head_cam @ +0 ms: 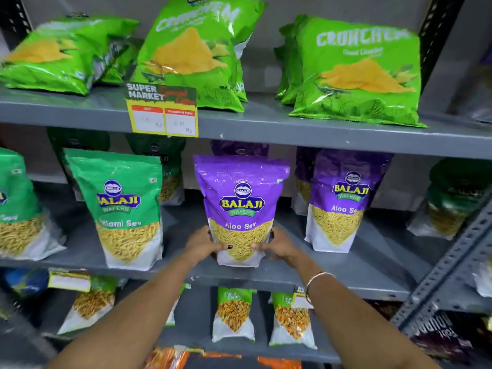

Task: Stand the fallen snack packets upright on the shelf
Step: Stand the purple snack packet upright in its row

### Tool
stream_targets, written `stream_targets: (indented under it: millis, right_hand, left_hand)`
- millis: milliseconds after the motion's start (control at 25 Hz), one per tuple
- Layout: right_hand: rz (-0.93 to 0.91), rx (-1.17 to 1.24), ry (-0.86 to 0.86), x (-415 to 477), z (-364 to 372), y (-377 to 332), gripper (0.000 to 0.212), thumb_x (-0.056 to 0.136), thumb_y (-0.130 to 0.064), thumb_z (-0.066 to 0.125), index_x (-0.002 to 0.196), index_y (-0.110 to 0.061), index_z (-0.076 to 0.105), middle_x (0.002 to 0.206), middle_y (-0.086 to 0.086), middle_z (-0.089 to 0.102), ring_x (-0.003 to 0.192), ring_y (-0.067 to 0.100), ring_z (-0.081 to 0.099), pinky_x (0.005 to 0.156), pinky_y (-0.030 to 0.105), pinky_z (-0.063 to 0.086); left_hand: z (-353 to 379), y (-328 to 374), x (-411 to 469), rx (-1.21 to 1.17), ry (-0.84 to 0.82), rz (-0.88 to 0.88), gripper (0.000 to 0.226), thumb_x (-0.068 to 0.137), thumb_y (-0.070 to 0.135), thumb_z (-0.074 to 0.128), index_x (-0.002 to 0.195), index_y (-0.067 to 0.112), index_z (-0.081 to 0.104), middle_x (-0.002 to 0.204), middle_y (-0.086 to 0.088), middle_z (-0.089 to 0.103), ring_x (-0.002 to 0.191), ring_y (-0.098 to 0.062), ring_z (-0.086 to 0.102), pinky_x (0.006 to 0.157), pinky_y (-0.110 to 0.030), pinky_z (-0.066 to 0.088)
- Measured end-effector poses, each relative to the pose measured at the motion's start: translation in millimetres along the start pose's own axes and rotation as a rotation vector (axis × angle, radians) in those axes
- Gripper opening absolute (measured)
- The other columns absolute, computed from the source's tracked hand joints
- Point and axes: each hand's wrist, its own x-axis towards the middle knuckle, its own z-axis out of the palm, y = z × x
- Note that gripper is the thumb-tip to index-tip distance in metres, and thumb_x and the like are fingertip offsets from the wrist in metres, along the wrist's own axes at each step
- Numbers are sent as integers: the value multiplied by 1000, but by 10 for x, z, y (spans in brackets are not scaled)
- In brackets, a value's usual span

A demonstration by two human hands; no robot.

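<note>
The purple Aloo Sev packet [241,209] stands at the centre of the frame, near the front edge of the middle shelf [346,275], upright or very nearly so, its base on the shelf board. Both hands are closed on its lower part: the left hand [203,243] wraps the lower left edge with the thumb across the front, and the right hand [277,245] does the same on the lower right edge. The fingers behind the pouch are hidden, so how far round they reach cannot be told.

This looks like the settling step for this one pouch: it is set on its base and being squared before the hands let go. The next move calls for a gentle release, with the bottom flattened so the pouch does not tip forward off the edge, and perhaps a push back toward the row.

Right of it stands a second purple packet [339,201], upright, with more purple pouches behind. Left of it a green Sev packet [119,206] leans a little, and another green one sits at the left edge.

On the top shelf, in the upper left of the frame, green crisp bags [61,54] lie flat or slumped; they seem the likeliest still to need standing. A price tag [162,110] hangs from that shelf's edge.
</note>
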Motion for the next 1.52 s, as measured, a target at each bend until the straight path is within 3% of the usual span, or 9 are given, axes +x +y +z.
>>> stream_targets:
  millis: [360, 640, 800, 920, 1040, 1160, 1320, 1400, 1520]
  right_hand:
    - [80, -25, 33, -333, 75, -28, 37, 78, -10, 71, 106, -19, 49, 86, -14, 59, 76, 1, 55, 53, 24, 48]
    - [104, -19, 45, -321, 82, 37, 53, 77, -10, 72, 125, -10, 48, 119, 7, 59, 99, 15, 57, 61, 19, 49]
    - [161, -80, 209, -318, -137, 162, 81, 74, -21, 76, 139, -6, 30, 134, 11, 46, 123, 24, 47, 66, 18, 42]
    - [202, -171, 378, -367, -591, 326, 79, 72, -24, 77, 135, -3, 35, 116, 8, 49, 93, 17, 49, 52, 12, 29]
    - [238, -200, 502, -446, -1155, 420, 75, 72, -23, 77, 131, -1, 38, 105, 7, 46, 74, 15, 48, 53, 18, 31]
    - [220, -132, 558, -432, -1706, 601, 75, 71, -18, 78, 131, -1, 36, 108, 8, 49, 95, 22, 50, 71, 30, 44]
    - [176, -8, 463, -290, -2258, 788, 89, 72, -6, 76, 141, 0, 20, 120, 2, 48, 106, 19, 52, 86, 29, 45]
    - [150, 16, 361, -199, -2388, 816, 93, 75, -7, 74, 145, -3, 13, 143, 10, 37, 130, 26, 43, 95, 27, 39]
    - [103, 49, 229, -68, -2457, 865, 67, 75, -3, 72, 133, -6, 39, 138, 10, 46, 129, 28, 45, 89, 21, 47]
  left_hand:
    - [13, 42, -324, 44, -17, 42, 94, 28, 46, 82, 113, 13, 59, 118, -8, 69, 111, -25, 64, 99, -43, 50]
    - [3, 126, -409, 198, -37, -8, 74, 62, 28, 83, 125, 9, 49, 125, -5, 61, 117, -25, 57, 90, -29, 45]
    - [0, 265, -470, 593, -422, -309, 48, 78, 34, 68, 112, 5, 50, 76, -5, 53, 62, -16, 53, 61, -28, 49]
    - [320, 556, -617, 765, -719, -368, 23, 91, 30, 50, 82, 8, 51, 74, -3, 53, 64, -17, 62, 90, -36, 50]
    - [835, 877, -650, 557, -837, -213, 18, 93, 22, 47, 77, 13, 49, 76, -4, 55, 63, -19, 72, 77, -35, 52]
    - [1451, 1085, -469, 321, -594, -27, 7, 89, 21, 54, 90, 15, 50, 80, -1, 51, 63, -4, 59, 55, -22, 49]
    - [2090, 1190, 33, 57, -241, 18, 84, 73, 20, 74, 140, 6, 26, 133, -10, 43, 122, -24, 46, 87, -31, 46]
    - [2255, 1213, 244, 26, -124, 62, 82, 72, 13, 76, 138, 3, 29, 138, -9, 42, 128, -24, 43, 103, -33, 39]
    - [2431, 1198, 359, -143, -83, 28, 48, 67, -1, 76, 103, 11, 47, 116, -13, 59, 109, -23, 54, 88, -33, 49]
